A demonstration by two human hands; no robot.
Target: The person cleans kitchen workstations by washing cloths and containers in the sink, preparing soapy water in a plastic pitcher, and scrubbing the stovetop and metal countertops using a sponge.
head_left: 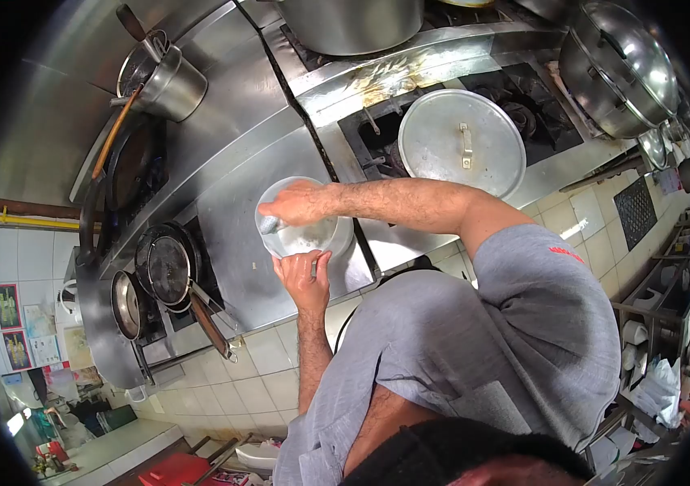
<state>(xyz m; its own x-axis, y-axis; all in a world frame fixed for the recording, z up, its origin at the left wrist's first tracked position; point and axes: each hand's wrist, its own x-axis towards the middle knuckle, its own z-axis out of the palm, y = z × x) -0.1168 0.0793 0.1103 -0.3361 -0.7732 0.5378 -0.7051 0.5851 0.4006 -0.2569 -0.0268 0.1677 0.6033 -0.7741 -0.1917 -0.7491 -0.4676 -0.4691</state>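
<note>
A round, whitish translucent container (321, 236) sits on the steel counter (240, 194), with some pale, wet-looking contents at its bottom. My left hand (304, 279) grips its near rim, with the fingers over the edge and the thumb raised at the side. Reaching in from the right, my right hand (300, 202) is over the container's far left part, its fingers closed round a small grey-blue object (268, 224). What that object is cannot be made out. The fingertips of this hand are partly hidden.
A large round lid (462, 144) lies on the stove to the right. Pans (168, 267) with handles stand on burners at the left. A steel pot (171, 85) with utensils is at the upper left, a big pot (353, 24) at the top.
</note>
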